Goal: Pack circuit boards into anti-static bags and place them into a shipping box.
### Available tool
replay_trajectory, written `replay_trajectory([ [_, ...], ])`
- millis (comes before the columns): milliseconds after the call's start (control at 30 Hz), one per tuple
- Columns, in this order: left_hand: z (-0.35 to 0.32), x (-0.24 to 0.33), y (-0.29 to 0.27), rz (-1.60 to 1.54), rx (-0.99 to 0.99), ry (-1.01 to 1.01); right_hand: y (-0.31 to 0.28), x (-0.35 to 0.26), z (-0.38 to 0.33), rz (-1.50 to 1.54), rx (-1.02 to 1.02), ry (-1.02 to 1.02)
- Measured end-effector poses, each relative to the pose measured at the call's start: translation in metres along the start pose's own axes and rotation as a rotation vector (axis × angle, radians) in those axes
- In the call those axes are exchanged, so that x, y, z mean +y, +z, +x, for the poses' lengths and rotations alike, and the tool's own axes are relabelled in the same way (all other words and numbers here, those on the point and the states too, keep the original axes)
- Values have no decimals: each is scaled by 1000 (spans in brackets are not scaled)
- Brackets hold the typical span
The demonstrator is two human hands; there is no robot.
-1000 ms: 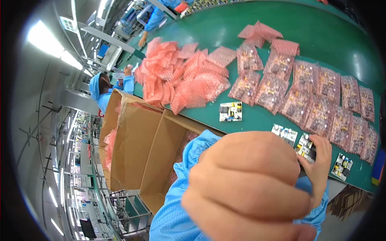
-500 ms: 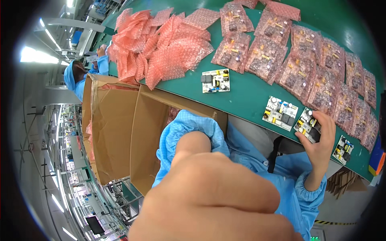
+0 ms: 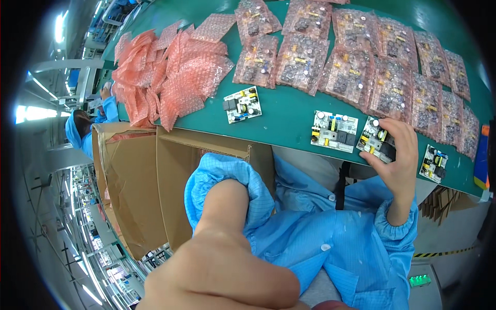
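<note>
My left hand (image 3: 222, 271) is raised very close to the camera, its fingers curled and partly out of sight; whatever they may hold is hidden. At the table's near edge, my right hand (image 3: 400, 157) grips a white circuit board (image 3: 373, 135) with thumb and fingers at opposite sides. That board carries black, yellow and silver parts. Just left of it lies another circuit board (image 3: 335, 131), very near or touching. Further left is a single board (image 3: 243, 105). One more board (image 3: 433, 164) lies to the right of my right hand.
Rows of boards in pink bubble bags (image 3: 347, 77) cover the far and right side of the green table (image 3: 206, 120). A heap of pink bubble bags (image 3: 175, 72) lies left. An open cardboard box (image 3: 129, 181) stands below the edge. Another person (image 3: 85, 126) sits at far left.
The view has shifted, so the table and boards appear further left and higher. My left hand appears lower and further left, still curled. My right hand stays on the same circuit board.
</note>
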State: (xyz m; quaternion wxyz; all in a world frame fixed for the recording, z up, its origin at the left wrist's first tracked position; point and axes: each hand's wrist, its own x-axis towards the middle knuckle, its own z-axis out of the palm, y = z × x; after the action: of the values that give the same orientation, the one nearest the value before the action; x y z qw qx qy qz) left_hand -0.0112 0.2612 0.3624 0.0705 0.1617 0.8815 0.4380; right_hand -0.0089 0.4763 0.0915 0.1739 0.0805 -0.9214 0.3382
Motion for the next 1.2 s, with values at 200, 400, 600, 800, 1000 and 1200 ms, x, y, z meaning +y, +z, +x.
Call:
replay_trajectory([
  [200,-1,-3,-1,4,4,-2,0,-2,2,-3,-4,-4],
  [400,-5,-9,3,-9,10,8,4,-2,1,-2,-5,-9],
  [600,-10,-9,3,12,29,-15,2,-2,-1,-7,-4,5],
  [800,-3,-9,5,20,-45,56,1,-1,-1,-7,-4,-11],
  [1000,21,-13,-21,-82,-528,54,1,2,2,8,3,-15],
  [1200,8,-17,8,-44,-308,84,2,2,2,9,2,-12],
])
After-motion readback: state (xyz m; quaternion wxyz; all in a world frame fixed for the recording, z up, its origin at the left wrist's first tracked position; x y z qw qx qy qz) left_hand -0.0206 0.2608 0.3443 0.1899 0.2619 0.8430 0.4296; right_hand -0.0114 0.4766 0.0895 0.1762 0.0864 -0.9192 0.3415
